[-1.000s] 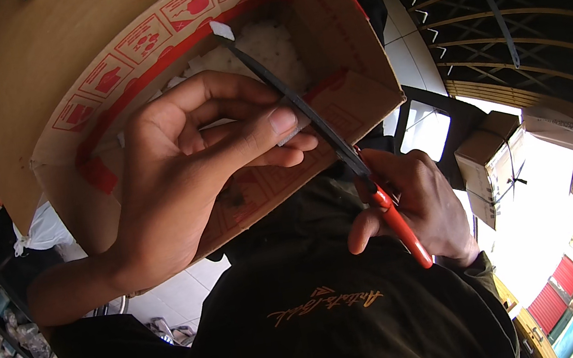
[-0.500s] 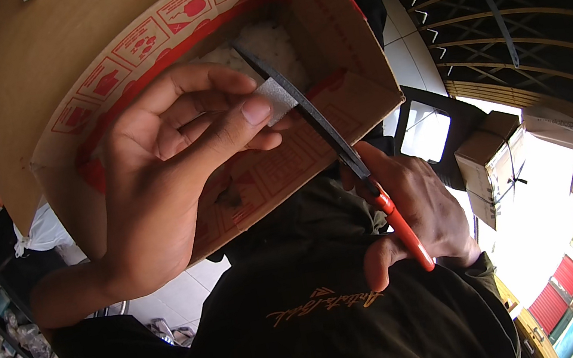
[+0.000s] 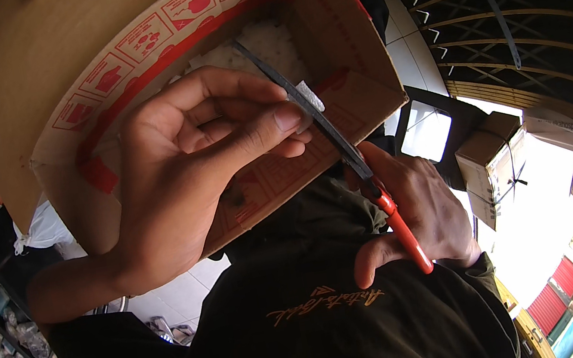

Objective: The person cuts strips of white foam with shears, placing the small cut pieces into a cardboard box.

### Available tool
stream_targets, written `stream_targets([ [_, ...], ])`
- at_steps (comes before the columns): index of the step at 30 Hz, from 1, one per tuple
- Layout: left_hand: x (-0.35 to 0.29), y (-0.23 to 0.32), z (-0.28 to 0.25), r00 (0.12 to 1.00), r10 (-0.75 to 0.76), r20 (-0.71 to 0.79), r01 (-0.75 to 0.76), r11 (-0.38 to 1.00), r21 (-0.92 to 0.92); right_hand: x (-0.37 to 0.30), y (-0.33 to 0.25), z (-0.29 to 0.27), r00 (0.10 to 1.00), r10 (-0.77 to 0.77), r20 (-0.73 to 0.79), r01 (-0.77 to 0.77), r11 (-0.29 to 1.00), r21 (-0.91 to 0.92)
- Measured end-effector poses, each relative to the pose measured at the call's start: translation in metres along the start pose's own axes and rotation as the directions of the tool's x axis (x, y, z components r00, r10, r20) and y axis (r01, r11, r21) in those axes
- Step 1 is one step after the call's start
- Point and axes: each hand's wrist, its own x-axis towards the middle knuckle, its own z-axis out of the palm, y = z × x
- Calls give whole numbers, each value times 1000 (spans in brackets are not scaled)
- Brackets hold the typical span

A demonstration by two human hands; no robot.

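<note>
near the middle of the frame, the left hand [image 3: 175, 167] pinches a small, whitish, textured sheet-like piece [image 3: 312, 98] against black-bladed, red-handled scissors [image 3: 331, 133] gripped by the right hand [image 3: 418, 195]; the piece looks light, soft, easily creased, best pinched flat near its edge.

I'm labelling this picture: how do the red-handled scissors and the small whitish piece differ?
The long, dark-bladed, red-handled scissors dwarf the small whitish piece. The scissors are dark and red; the piece is pale. The right hand grips the scissors, while the left hand pinches the piece. Both are held, overlapping in view.
</note>
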Motion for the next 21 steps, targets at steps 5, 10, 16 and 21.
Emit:
stream_targets([
  [5, 0, 4, 0, 999, -34, -20, 34, 999, 37, -3, 1, 5, 996, 65, -66, -64, 998, 27],
  [10, 0, 2, -2, 999, -33, -32, 35, 998, 52, -3, -1, 4, 993, 106, -51, -106, 994, 5],
  [16, -2, 2, -5, 999, -14, -47, 16, 999, 44, -3, 6, -1, 999, 44, -5, -43, 993, 111],
  [21, -2, 3, -8, 995, 33, -96, -25, 997, 78, -1, 16, 5, 998, -62, -8, 63, 986, 157],
])
